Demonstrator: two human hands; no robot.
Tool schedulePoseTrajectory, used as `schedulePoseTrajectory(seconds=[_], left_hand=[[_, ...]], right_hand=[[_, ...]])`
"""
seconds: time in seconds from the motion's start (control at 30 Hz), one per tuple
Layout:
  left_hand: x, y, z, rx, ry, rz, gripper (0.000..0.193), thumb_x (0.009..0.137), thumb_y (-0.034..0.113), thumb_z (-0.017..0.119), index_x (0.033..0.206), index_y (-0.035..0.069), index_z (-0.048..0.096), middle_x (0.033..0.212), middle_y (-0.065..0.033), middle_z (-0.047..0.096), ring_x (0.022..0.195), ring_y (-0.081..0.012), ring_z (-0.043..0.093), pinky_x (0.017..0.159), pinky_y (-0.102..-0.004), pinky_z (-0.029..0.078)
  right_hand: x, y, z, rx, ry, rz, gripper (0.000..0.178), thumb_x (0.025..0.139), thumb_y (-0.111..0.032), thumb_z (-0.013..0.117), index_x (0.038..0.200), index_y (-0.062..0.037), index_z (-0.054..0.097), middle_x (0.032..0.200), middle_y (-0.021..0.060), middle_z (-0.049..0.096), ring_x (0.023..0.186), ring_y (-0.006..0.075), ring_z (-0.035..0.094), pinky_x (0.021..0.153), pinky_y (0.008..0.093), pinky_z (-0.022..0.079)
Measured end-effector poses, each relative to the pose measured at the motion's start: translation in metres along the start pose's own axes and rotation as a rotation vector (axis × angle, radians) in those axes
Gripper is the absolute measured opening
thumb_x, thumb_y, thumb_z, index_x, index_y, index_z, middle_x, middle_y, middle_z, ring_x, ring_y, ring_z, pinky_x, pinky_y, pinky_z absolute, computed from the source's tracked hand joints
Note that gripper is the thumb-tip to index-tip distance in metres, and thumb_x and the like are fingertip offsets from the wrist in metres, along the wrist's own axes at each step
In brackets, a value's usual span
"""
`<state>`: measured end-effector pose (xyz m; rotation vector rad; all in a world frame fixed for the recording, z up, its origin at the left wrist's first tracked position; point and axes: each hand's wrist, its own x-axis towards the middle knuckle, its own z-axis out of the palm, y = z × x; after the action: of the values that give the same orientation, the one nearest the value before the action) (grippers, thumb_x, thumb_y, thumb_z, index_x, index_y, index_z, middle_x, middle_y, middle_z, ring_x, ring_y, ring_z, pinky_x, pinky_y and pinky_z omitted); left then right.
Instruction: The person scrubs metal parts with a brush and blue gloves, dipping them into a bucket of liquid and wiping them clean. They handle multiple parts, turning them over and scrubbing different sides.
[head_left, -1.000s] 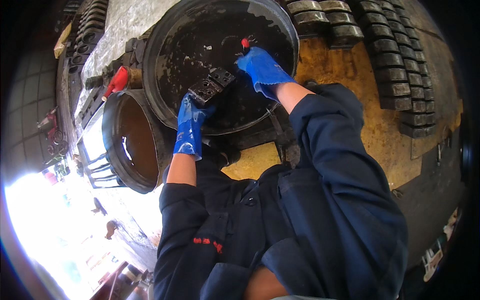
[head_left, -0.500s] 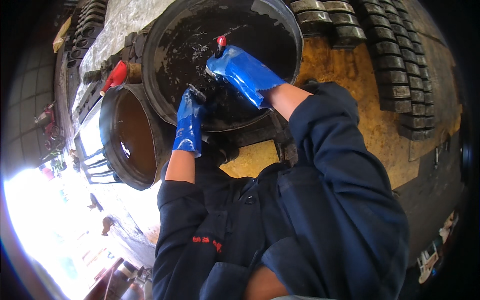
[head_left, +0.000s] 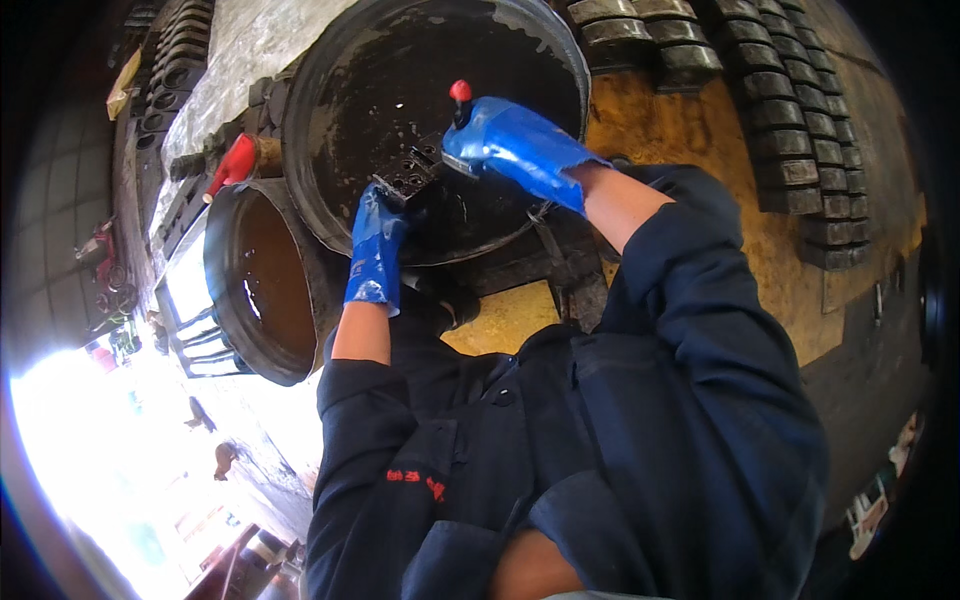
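Note:
My left hand (head_left: 375, 243), in a blue rubber glove, is closed round the edge of a dark, wet metal block with several round holes (head_left: 412, 178). The block is held over the near part of a large round black basin (head_left: 578, 75) with dark liquid in it. Also in a blue glove, my right hand (head_left: 505, 142) grips a hand tool with a black, red-tipped handle (head_left: 460, 92). The handle points up out of the fist. A flat, pale edge of the tool shows below the fingers, just right of the block; its kind is unclear.
A second round vessel (head_left: 218, 290) with brown liquid stands at the left. Behind it lies a red-handled tool (head_left: 232, 165). Rows of dark curved metal blocks (head_left: 785, 130) line the yellow-brown surface (head_left: 640, 125) at the right. More metal parts (head_left: 178, 75) are lined up far left.
My right hand has moved to the right with the tool, away from my left hand. The holed block now shows more plainly. My left hand stays nearly in place.

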<state>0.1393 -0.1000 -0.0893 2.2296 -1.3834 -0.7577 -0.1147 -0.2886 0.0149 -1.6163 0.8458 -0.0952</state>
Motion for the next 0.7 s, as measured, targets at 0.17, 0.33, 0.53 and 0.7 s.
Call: schedulePoseTrajectory(seconds=[0.17,0.33,0.53,0.7], left_hand=[[0.000,0.022,0.005,-0.052,0.012,-0.062,0.071,0.069,0.014,0.095,0.133,0.003,0.066,0.126,-0.0142,0.076,0.117,-0.0276,0.071,0.102,-0.0383,0.055],[-0.008,0.028,0.000,-0.109,0.015,-0.106,0.069,0.071,0.011,0.093,0.134,0.003,0.066,0.125,-0.0114,0.077,0.115,-0.0229,0.071,0.102,-0.0368,0.055],[-0.006,0.022,0.001,-0.216,0.007,-0.106,0.070,0.071,0.011,0.093,0.135,0.004,0.066,0.125,-0.0122,0.076,0.115,-0.0238,0.071,0.102,-0.0371,0.054],[0.000,0.020,0.004,-0.105,-0.009,-0.123,0.073,0.070,0.010,0.093,0.137,0.004,0.065,0.126,-0.0124,0.076,0.116,-0.0248,0.071,0.103,-0.0375,0.054]], right_hand=[[0.051,0.077,-0.003,-0.234,0.226,0.190,0.032,0.088,-0.032,0.068,0.099,-0.0040,0.079,0.095,0.0219,0.076,0.095,0.0354,0.074,0.085,0.0448,0.056],[0.060,0.076,0.000,-0.061,0.279,0.232,0.032,0.091,-0.033,0.071,0.103,-0.0052,0.080,0.101,0.0204,0.077,0.099,0.0321,0.074,0.085,0.0448,0.056],[0.069,0.071,0.021,0.439,0.017,-0.022,0.029,0.088,-0.037,0.075,0.097,-0.0090,0.081,0.086,0.0106,0.075,0.084,0.0190,0.069,0.080,0.0365,0.052],[0.096,0.086,0.008,0.031,0.166,0.174,0.036,0.092,-0.042,0.068,0.098,-0.0087,0.079,0.088,0.0157,0.076,0.086,0.0263,0.071,0.084,0.0406,0.055]])
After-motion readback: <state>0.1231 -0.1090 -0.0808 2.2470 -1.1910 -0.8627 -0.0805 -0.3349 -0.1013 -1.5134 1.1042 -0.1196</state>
